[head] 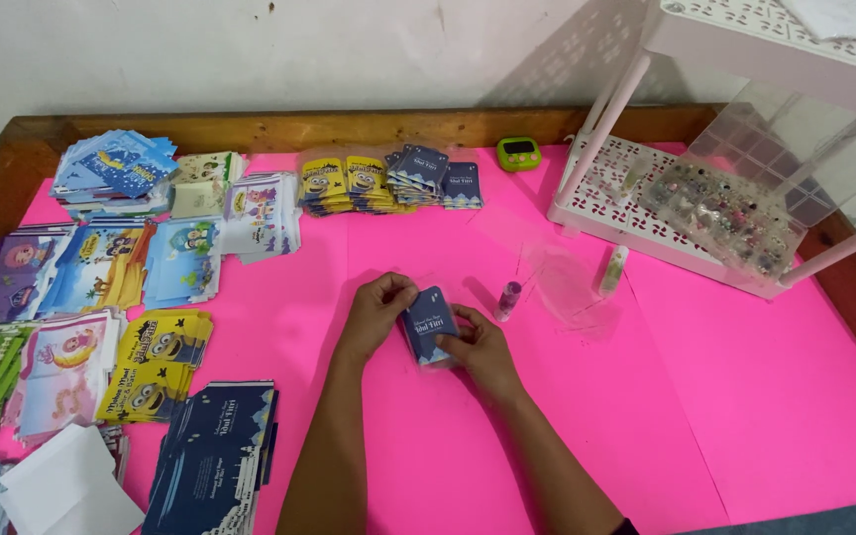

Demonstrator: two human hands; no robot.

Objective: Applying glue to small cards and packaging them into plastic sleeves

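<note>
Hands (374, 309) (478, 349) pinch dark-blue card packet (428, 325), seemingly upright, tilted slightly left.

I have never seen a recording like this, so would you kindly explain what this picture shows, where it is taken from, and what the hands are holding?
There is no machine here: a person works with two bare hands, and the single picture comes from a camera worn on their head, looking down. The left hand and the right hand together hold a small dark blue packet just above a bright pink sheet that covers a wooden table. To the left lie stacks of colourful printed envelopes, with more along the back edge. Near the hands stands a small purple-capped tube. A green timer sits at the back, and on the right a white plastic rack carries a clear compartment box of small beads.
</note>
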